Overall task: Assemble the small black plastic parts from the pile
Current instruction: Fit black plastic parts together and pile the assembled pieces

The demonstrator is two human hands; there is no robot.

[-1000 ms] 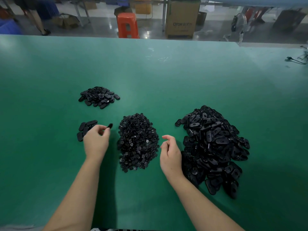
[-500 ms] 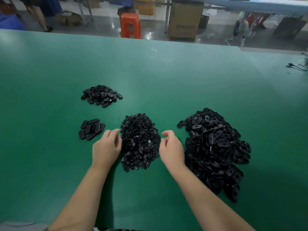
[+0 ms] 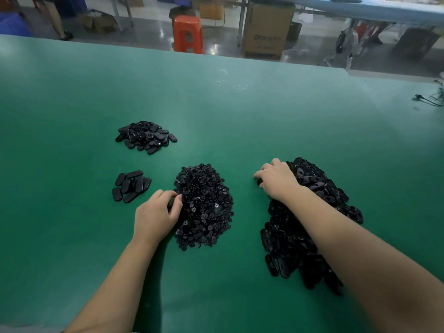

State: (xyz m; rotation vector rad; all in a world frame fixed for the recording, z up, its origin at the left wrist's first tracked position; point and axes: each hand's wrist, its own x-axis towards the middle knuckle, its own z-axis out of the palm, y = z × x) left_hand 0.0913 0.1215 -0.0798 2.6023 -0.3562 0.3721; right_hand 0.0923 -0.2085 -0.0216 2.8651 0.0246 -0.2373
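Observation:
Three heaps of black parts lie on the green table (image 3: 240, 111). My left hand (image 3: 156, 213) is at the left edge of the middle pile of small round parts (image 3: 206, 205), with thumb and forefinger curled together and pinching into it. My right hand (image 3: 276, 179) lies with bent fingers over the top left corner of the big pile of oval parts (image 3: 319, 212). What is under those fingers is hidden. A small group of oval pieces (image 3: 131, 186) lies left of the middle pile. A further heap of black pieces (image 3: 146, 137) sits behind it.
Beyond the table's far edge stand an orange stool (image 3: 188, 34) and a cardboard box (image 3: 266, 30). A black cable (image 3: 427, 99) lies at the far right of the table. A person's legs (image 3: 56, 18) show at the top left.
My left hand came from the small oval group to the middle pile's left edge. My right hand went from beside the middle pile up and right onto the big oval pile.

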